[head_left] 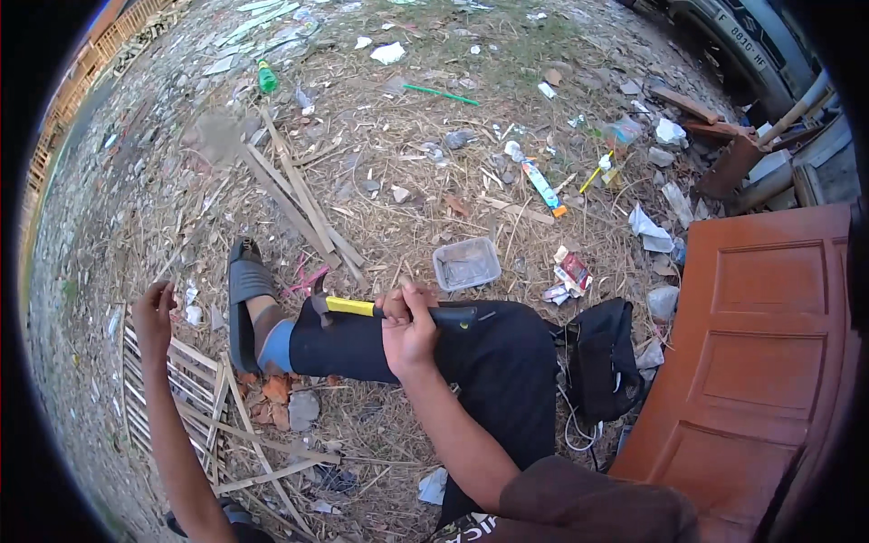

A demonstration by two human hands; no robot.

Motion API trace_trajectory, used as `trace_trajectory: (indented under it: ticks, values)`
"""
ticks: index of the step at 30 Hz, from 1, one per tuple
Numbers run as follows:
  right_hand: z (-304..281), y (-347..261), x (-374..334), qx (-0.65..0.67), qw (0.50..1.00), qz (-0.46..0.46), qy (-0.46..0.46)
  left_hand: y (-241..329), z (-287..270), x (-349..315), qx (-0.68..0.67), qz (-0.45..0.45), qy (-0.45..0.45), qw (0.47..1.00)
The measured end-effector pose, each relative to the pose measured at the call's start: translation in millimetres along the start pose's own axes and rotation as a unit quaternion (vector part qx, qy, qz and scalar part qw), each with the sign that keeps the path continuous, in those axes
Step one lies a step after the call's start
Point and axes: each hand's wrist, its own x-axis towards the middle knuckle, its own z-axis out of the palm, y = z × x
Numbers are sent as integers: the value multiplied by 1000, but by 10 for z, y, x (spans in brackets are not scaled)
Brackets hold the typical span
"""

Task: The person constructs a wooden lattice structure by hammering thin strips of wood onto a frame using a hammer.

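Observation:
A claw hammer (351,306) with a yellow shaft and black grip lies across above my outstretched leg in dark trousers (471,339). My right hand (409,328) is closed round its grip, the head pointing left toward my shin. Out to the left, my left hand (154,312) is raised with its fingers curled together; whatever they pinch, if anything, is too small to make out. Below that hand sits a frame of thin wooden slats (172,398). My foot wears a grey slide sandal (249,285).
A clear plastic tub (466,263) lies beyond my knee. Wooden strips (294,195) are scattered ahead. At right are a black bag (597,357), a brown panelled door (747,362) and a parked vehicle (733,45). Litter, including a green bottle (266,78), covers the dry ground.

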Motion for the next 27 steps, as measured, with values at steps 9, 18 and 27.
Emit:
trace_trajectory:
  ticks: [9,18,27]
  values:
    - [108,216,-159,-86,977,3,-195,-282,-228,-1708,97,-41,-72,992]
    - [-14,290,-135,-112,978,14,-174,-414,-110,-2452,49,-45,-63,996]
    - [59,303,-135,-187,963,-9,-193,-469,47,-2837,35,10,-201,979]
